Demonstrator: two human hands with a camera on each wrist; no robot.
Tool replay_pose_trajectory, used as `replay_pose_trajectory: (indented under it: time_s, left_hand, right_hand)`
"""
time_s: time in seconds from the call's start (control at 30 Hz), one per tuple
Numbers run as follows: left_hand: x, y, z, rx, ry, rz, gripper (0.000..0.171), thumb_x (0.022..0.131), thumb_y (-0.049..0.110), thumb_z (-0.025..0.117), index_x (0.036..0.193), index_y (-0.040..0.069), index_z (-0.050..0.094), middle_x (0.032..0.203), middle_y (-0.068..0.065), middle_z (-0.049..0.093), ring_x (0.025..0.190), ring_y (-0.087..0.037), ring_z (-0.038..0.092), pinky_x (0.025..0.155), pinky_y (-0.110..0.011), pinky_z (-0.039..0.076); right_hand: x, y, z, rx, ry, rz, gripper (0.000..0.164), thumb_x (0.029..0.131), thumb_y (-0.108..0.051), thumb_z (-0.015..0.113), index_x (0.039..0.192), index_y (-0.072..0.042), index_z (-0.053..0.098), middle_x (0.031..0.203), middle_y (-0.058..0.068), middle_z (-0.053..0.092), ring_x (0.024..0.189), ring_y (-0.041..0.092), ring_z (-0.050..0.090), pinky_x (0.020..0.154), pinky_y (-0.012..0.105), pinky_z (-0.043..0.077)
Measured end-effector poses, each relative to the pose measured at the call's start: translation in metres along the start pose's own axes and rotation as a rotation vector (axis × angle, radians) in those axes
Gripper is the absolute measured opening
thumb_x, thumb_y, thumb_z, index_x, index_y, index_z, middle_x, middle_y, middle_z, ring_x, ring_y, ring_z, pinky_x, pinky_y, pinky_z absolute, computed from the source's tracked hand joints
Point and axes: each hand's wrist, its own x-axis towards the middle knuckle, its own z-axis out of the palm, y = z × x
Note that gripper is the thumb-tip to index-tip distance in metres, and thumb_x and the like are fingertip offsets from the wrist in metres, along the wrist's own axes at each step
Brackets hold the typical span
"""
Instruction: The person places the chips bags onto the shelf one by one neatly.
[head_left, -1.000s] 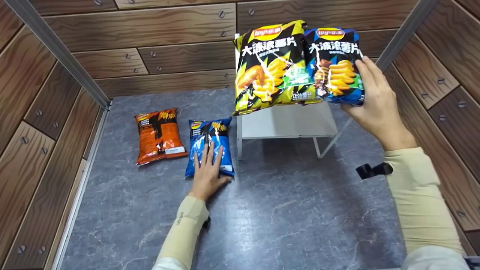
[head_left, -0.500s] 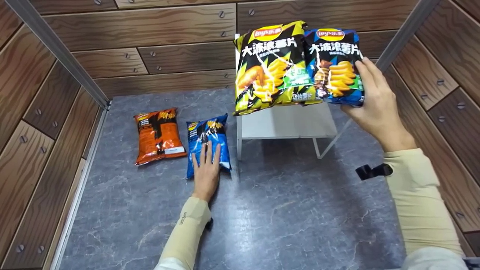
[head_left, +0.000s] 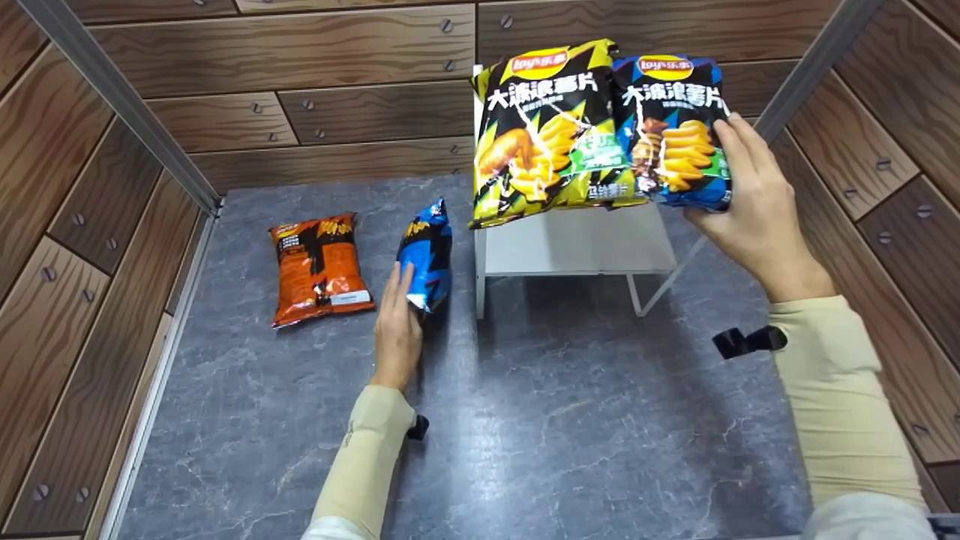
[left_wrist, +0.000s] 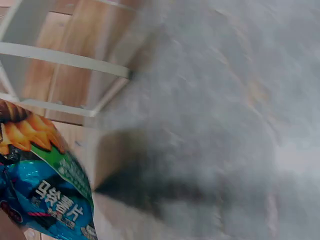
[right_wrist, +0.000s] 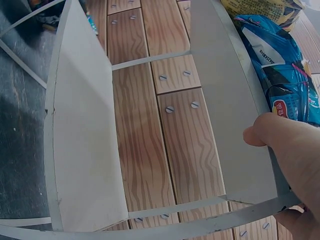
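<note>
On the floor, a blue bag of chips (head_left: 425,259) stands tilted up on its edge, left of the white rack (head_left: 577,247). My left hand (head_left: 397,334) holds this bag at its near end, fingers along its left face; the thumb is hidden. The bag's printed front (left_wrist: 55,195) fills the lower left of the left wrist view. A yellow-and-black chip bag (head_left: 555,142) and a second blue chip bag (head_left: 675,135) lie side by side on the rack's top. My right hand (head_left: 761,210) grips the rack's right front corner beside that second blue bag, thumb at the front.
An orange bag of chips (head_left: 319,270) lies flat on the grey marbled floor (head_left: 585,420), left of the blue one. Wood-patterned walls (head_left: 315,67) with metal corner posts surround the area. The rack's lower white shelf (head_left: 577,259) shows beneath the bags.
My left hand has gone from lying spread on the blue floor bag to holding it, and the bag has turned up onto its edge. The right hand has stayed in place.
</note>
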Motion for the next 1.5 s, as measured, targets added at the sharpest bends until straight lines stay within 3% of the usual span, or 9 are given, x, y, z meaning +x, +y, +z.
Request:
replay_pose_trajectory:
  time_s: [0.2, 0.5, 0.73, 0.9, 1.0, 1.07, 1.3, 1.4, 1.5]
  left_hand:
    - [0.008, 0.003, -0.006, -0.248, 0.066, -0.201, 0.045, 0.104, 0.002, 0.041, 0.148, 0.009, 0.046, 0.152, -0.016, 0.046, 0.140, -0.029, 0.046, 0.116, -0.043, 0.038]
    - [-0.002, -0.001, -0.011, -0.485, 0.100, -0.642, 0.050, 0.103, 0.027, 0.051, 0.148, 0.007, 0.044, 0.148, -0.017, 0.051, 0.138, -0.029, 0.047, 0.117, -0.044, 0.035]
    - [-0.019, -0.011, -0.015, -0.407, 0.040, -0.697, 0.050, 0.099, 0.022, 0.061, 0.146, 0.013, 0.047, 0.147, -0.016, 0.051, 0.135, -0.031, 0.049, 0.115, -0.047, 0.038]
    - [-0.026, -0.015, -0.020, -0.349, 0.003, -0.715, 0.060, 0.095, 0.031, 0.065, 0.149, 0.017, 0.041, 0.150, -0.014, 0.048, 0.137, -0.028, 0.047, 0.116, -0.045, 0.037]
    - [-0.028, -0.016, -0.022, -0.296, -0.010, -0.666, 0.066, 0.094, 0.031, 0.066, 0.151, 0.018, 0.038, 0.154, -0.012, 0.044, 0.141, -0.026, 0.043, 0.118, -0.044, 0.034]
    - [-0.028, -0.015, -0.023, -0.243, -0.005, -0.563, 0.067, 0.093, 0.025, 0.067, 0.152, 0.015, 0.037, 0.155, -0.013, 0.041, 0.143, -0.027, 0.040, 0.120, -0.045, 0.032]
    - [-0.019, -0.017, -0.017, 0.111, 0.010, -0.001, 0.066, 0.083, 0.009, 0.075, 0.142, -0.002, 0.048, 0.148, -0.026, 0.044, 0.140, -0.043, 0.039, 0.116, -0.056, 0.033]
    - [-0.012, -0.018, -0.015, 0.263, -0.124, 0.176, 0.069, 0.083, 0.019, 0.078, 0.142, 0.000, 0.049, 0.148, -0.024, 0.047, 0.140, -0.043, 0.040, 0.117, -0.059, 0.029]
    - [-0.009, -0.020, -0.013, 0.389, -0.343, 0.212, 0.081, 0.085, 0.038, 0.076, 0.150, 0.006, 0.041, 0.157, -0.017, 0.038, 0.147, -0.037, 0.031, 0.122, -0.057, 0.022]
  right_hand:
    - [0.003, -0.001, 0.000, 0.000, 0.004, -0.009, 0.091, 0.073, -0.006, 0.082, 0.152, -0.009, 0.038, 0.159, 0.013, 0.034, 0.141, 0.039, 0.039, 0.107, 0.063, 0.039]
    - [0.002, -0.002, 0.001, 0.000, 0.000, -0.013, 0.091, 0.073, -0.007, 0.082, 0.152, -0.009, 0.038, 0.159, 0.014, 0.035, 0.141, 0.040, 0.040, 0.107, 0.063, 0.040]
    - [0.001, -0.001, 0.001, 0.006, 0.005, -0.007, 0.091, 0.072, -0.007, 0.082, 0.152, -0.010, 0.038, 0.158, 0.014, 0.035, 0.140, 0.040, 0.040, 0.107, 0.064, 0.040]
    - [-0.001, 0.000, 0.001, 0.008, 0.007, -0.003, 0.090, 0.072, -0.006, 0.082, 0.152, -0.010, 0.039, 0.158, 0.014, 0.035, 0.141, 0.039, 0.039, 0.107, 0.063, 0.039]
    - [-0.001, 0.001, 0.000, 0.010, 0.009, -0.003, 0.090, 0.072, -0.006, 0.081, 0.152, -0.009, 0.039, 0.159, 0.014, 0.035, 0.141, 0.038, 0.039, 0.107, 0.063, 0.039]
    - [-0.001, 0.001, 0.000, 0.012, 0.013, -0.005, 0.090, 0.072, -0.006, 0.081, 0.152, -0.009, 0.039, 0.159, 0.014, 0.035, 0.141, 0.038, 0.039, 0.107, 0.063, 0.039]
    - [-0.001, 0.002, 0.001, 0.007, 0.013, -0.008, 0.090, 0.073, -0.006, 0.081, 0.152, -0.009, 0.039, 0.158, 0.015, 0.035, 0.142, 0.037, 0.039, 0.109, 0.061, 0.039]
    - [-0.001, 0.002, 0.002, 0.009, 0.012, -0.008, 0.090, 0.073, -0.007, 0.081, 0.152, -0.010, 0.039, 0.158, 0.015, 0.035, 0.141, 0.037, 0.039, 0.109, 0.061, 0.039]
    - [0.000, 0.001, 0.002, 0.008, 0.011, -0.007, 0.090, 0.073, -0.007, 0.081, 0.152, -0.009, 0.039, 0.158, 0.015, 0.035, 0.141, 0.038, 0.039, 0.109, 0.061, 0.039]
